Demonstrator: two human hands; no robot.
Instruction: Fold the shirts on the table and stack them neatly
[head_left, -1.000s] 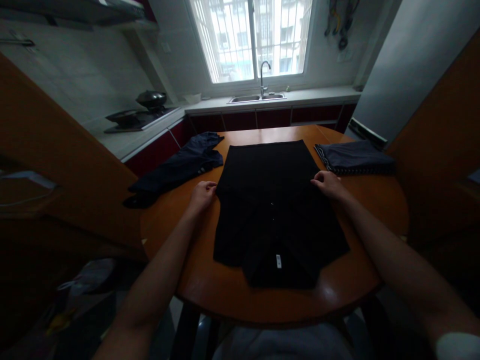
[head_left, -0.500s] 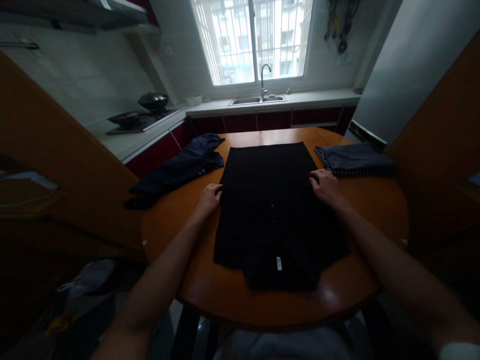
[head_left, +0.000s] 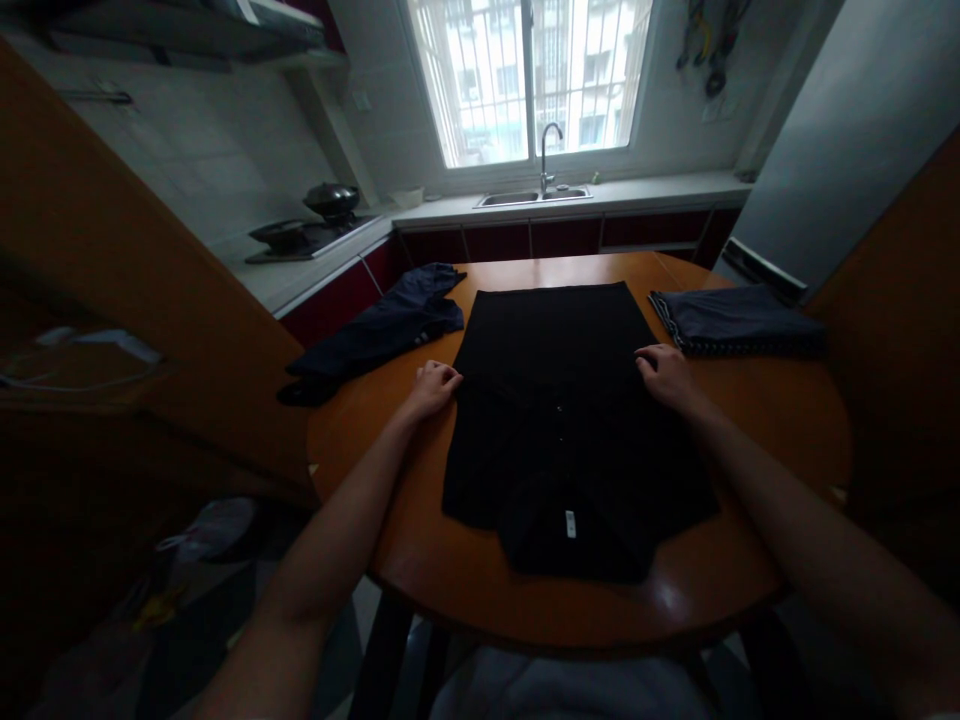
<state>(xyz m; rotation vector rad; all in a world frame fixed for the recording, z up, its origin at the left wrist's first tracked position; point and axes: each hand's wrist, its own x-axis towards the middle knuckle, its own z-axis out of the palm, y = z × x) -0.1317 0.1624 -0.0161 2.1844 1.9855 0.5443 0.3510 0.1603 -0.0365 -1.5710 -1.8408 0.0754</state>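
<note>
A black collared shirt (head_left: 555,350) lies spread front side up on the table. Its collar and white neck label (head_left: 571,524) point towards me, and small buttons run down from the collar. My left hand (head_left: 435,387) pinches the shirt's left side edge, thumb and fingers together. Across from it, my right hand (head_left: 666,374) is closed at the right side edge, its curled fingertips resting on the cloth. The shirt's hem lies straight at the far end.
The wooden table (head_left: 420,560) has rounded ends. A dark blue garment (head_left: 382,325) lies loosely at the left, and folded dark clothes (head_left: 742,318) sit at the right. Beyond are a counter with a sink (head_left: 534,197), a stove with pans (head_left: 307,230) and a fridge (head_left: 832,150).
My left hand has shifted slightly inward with the shirt's left edge, which looks straighter. My right hand stays at the right edge with its fingers curled. The view has turned a little left.
</note>
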